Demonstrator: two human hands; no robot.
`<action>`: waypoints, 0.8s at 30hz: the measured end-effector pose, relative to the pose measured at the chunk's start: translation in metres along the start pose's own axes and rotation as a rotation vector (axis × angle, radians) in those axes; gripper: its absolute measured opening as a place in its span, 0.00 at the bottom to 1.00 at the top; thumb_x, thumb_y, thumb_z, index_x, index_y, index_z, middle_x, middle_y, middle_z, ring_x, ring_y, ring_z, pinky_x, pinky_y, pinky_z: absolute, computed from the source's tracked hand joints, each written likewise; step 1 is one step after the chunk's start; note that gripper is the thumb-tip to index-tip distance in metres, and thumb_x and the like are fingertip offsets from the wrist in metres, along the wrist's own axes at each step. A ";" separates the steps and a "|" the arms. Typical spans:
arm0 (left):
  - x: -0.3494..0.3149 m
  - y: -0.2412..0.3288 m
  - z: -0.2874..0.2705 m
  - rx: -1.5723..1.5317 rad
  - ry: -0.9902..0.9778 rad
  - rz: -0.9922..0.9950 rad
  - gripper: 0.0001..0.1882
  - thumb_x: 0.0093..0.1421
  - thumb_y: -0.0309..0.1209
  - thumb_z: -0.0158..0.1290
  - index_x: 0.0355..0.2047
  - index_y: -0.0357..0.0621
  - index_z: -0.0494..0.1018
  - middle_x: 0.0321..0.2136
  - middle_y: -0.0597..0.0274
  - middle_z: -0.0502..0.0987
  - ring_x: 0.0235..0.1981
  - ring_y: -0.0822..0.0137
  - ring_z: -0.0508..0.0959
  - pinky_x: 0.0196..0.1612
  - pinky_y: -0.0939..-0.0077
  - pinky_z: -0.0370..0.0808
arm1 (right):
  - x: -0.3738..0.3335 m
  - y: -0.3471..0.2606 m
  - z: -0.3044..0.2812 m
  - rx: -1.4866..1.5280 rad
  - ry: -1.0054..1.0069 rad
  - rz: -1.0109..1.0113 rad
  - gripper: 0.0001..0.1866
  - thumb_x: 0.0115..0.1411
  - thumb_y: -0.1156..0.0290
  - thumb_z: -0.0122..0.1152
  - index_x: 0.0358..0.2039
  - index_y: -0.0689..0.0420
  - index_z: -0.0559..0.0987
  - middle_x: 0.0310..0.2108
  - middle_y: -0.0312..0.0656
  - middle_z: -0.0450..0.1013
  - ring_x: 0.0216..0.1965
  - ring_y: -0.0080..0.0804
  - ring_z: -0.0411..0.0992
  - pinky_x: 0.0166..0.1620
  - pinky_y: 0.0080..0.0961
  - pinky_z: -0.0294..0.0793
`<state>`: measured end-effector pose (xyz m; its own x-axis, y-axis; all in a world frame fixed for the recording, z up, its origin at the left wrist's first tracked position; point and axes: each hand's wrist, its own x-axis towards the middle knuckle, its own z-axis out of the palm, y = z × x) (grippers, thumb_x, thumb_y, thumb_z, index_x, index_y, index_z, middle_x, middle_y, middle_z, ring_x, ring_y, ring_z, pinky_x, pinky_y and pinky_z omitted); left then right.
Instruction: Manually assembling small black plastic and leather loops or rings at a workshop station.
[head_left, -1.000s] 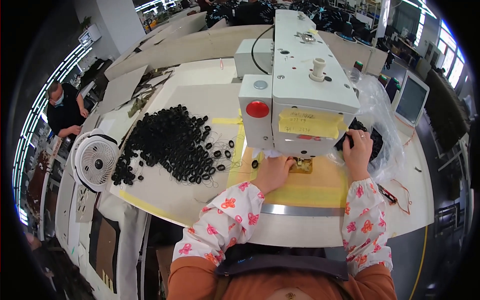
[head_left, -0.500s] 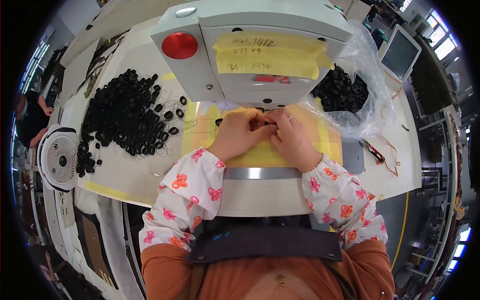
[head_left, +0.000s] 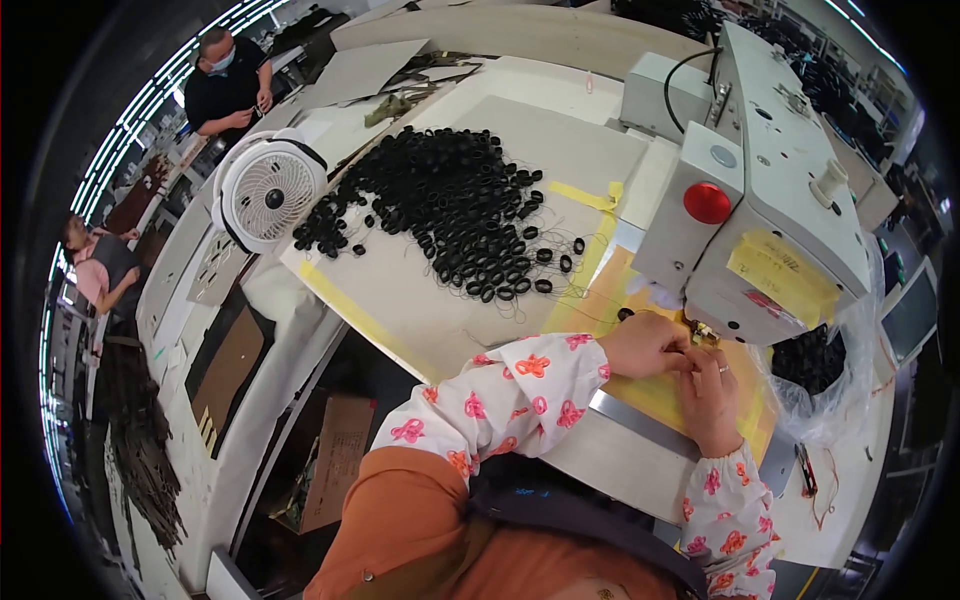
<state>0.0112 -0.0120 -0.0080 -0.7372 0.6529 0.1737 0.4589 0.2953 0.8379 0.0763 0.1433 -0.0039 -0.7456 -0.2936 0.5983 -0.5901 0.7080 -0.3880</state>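
My left hand (head_left: pixel 645 343) and my right hand (head_left: pixel 710 402) meet on the yellow-taped work plate (head_left: pixel 755 378), just below the brassy metal parts (head_left: pixel 703 332) of a white sewing machine (head_left: pixel 800 200). Both hands are closed in a pinch, fingertips touching. Whatever is between them is hidden by the fingers. One small black ring (head_left: pixel 625 314) lies right beside my left hand, with thin threads trailing from the left. A large heap of black rings (head_left: pixel 440 180), tangled with threads, covers the table to the left.
A clear plastic bag (head_left: pixel 850 405) at the right contains more black rings (head_left: pixel 808 360). Near it lie red-handled snips (head_left: pixel 806 470). A red button (head_left: pixel 706 202) sits on the machine. A white fan (head_left: pixel 272 195) stands left, with a co-worker (head_left: pixel 225 90) beyond it.
My view has swung left, so the machine and hands appear farther right. My fingers remain pinched together; the dark piece seen between them earlier is now hidden.
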 end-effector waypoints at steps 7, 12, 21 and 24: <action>0.005 -0.007 0.008 0.071 0.073 0.046 0.09 0.48 0.34 0.53 0.23 0.41 0.72 0.18 0.56 0.73 0.22 0.58 0.74 0.27 0.69 0.69 | -0.002 0.007 -0.004 0.018 -0.062 0.083 0.10 0.46 0.83 0.57 0.30 0.61 0.69 0.27 0.46 0.70 0.26 0.41 0.71 0.29 0.29 0.70; 0.011 -0.004 0.002 0.095 0.112 -0.066 0.13 0.47 0.39 0.54 0.27 0.44 0.76 0.20 0.56 0.75 0.24 0.59 0.76 0.28 0.70 0.71 | 0.005 0.017 0.002 0.281 0.076 0.363 0.08 0.44 0.81 0.60 0.26 0.62 0.71 0.22 0.42 0.71 0.24 0.31 0.72 0.27 0.23 0.71; 0.013 -0.009 0.016 0.204 0.232 -0.082 0.11 0.49 0.38 0.53 0.29 0.45 0.76 0.20 0.60 0.76 0.22 0.63 0.76 0.27 0.72 0.71 | 0.006 0.027 0.003 0.349 0.068 0.611 0.09 0.43 0.80 0.61 0.26 0.63 0.73 0.22 0.43 0.72 0.23 0.31 0.71 0.27 0.22 0.70; 0.018 -0.004 0.019 0.228 0.230 -0.130 0.12 0.49 0.36 0.55 0.28 0.40 0.76 0.16 0.62 0.75 0.15 0.72 0.71 0.23 0.80 0.68 | -0.001 0.034 0.007 0.271 0.153 0.552 0.07 0.43 0.80 0.61 0.25 0.63 0.73 0.21 0.44 0.71 0.24 0.36 0.71 0.28 0.26 0.70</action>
<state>0.0050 0.0117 -0.0182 -0.8773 0.4330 0.2072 0.4339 0.5309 0.7279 0.0551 0.1636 -0.0229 -0.9214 0.1780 0.3454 -0.2038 0.5355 -0.8196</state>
